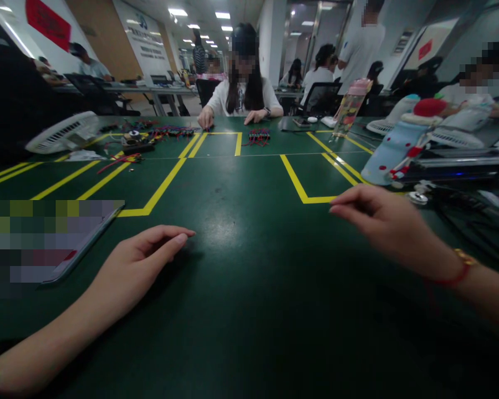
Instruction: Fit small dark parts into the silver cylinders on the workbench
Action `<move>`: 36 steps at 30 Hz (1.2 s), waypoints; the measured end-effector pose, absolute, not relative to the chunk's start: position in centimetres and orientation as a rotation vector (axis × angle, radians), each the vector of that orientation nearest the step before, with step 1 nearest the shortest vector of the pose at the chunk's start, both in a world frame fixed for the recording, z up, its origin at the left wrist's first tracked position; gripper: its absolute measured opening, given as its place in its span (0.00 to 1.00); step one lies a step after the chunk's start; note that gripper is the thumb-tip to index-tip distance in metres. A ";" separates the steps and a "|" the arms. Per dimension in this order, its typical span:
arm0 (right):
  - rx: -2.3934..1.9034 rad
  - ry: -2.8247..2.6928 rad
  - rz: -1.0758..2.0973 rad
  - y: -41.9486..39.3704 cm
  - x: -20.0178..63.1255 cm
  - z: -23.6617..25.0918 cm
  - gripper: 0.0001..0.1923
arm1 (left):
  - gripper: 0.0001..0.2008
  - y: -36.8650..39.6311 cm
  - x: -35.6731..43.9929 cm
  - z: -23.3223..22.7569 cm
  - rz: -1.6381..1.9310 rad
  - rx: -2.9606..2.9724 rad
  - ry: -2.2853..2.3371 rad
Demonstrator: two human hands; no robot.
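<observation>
Nearest the lens, at seven o'clock, the left hand [143,260] lay loosely curled on the green table [249,299], fingers together, gripping nothing. Just beside it at nine o'clock rested a flat tablet [83,246]. At three o'clock the right hand [382,221] hovered, fingers lightly bent and empty, a red bracelet [457,274] on its wrist. Beyond, at two o'clock, a blue bottle [393,152] lay among cables.
</observation>
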State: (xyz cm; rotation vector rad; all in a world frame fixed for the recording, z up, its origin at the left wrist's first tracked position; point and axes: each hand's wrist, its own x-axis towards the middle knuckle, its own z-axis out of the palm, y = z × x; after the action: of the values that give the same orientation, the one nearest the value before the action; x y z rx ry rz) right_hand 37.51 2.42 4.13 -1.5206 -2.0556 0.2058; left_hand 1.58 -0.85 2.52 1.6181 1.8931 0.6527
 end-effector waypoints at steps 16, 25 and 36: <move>-2.064 -1.543 -0.286 3.5 50.9 4.6 0.18 | 0.20 -1.0 1.1 1.9 0.587 1.678 1.880; -2.198 -1.509 -0.144 4.0 50.9 4.4 0.17 | 0.18 -1.0 0.8 1.6 0.597 1.704 1.838; -2.211 -1.398 0.076 3.8 50.0 4.9 0.14 | 0.19 -1.1 1.0 1.7 0.578 1.711 1.840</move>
State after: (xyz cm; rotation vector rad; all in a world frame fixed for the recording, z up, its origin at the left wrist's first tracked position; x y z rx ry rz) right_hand 49.99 3.77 4.95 -2.2112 -1.3984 0.0761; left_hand 0.97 -1.11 1.73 1.7110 1.8396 0.5778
